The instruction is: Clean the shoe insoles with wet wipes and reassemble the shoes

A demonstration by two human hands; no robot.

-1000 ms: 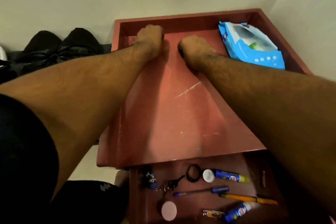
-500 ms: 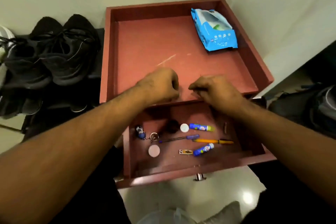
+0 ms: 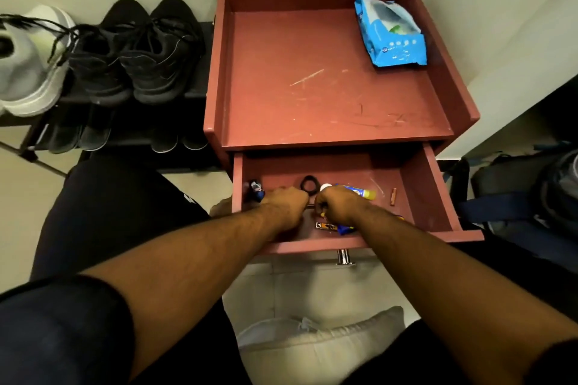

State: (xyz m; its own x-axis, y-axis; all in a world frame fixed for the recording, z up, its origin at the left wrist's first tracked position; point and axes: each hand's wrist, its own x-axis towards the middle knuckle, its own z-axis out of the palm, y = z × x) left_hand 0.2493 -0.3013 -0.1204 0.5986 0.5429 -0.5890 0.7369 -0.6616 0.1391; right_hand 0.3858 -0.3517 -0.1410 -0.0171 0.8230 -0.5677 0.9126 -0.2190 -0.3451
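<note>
A white shoe [image 3: 28, 72] and a pair of black shoes [image 3: 137, 50] are sitting on a dark rack [image 3: 200, 94] at left. Beside it, a red cabinet [image 3: 328, 97] is carrying a blue wet-wipe pack [image 3: 391, 34] at its far right corner. Its drawer [image 3: 431, 197] is standing open. Inside, the left hand [image 3: 286, 206] and right hand [image 3: 339, 205] are lying knuckles-up with fingers curled; what they are gripping cannot be told.
</note>
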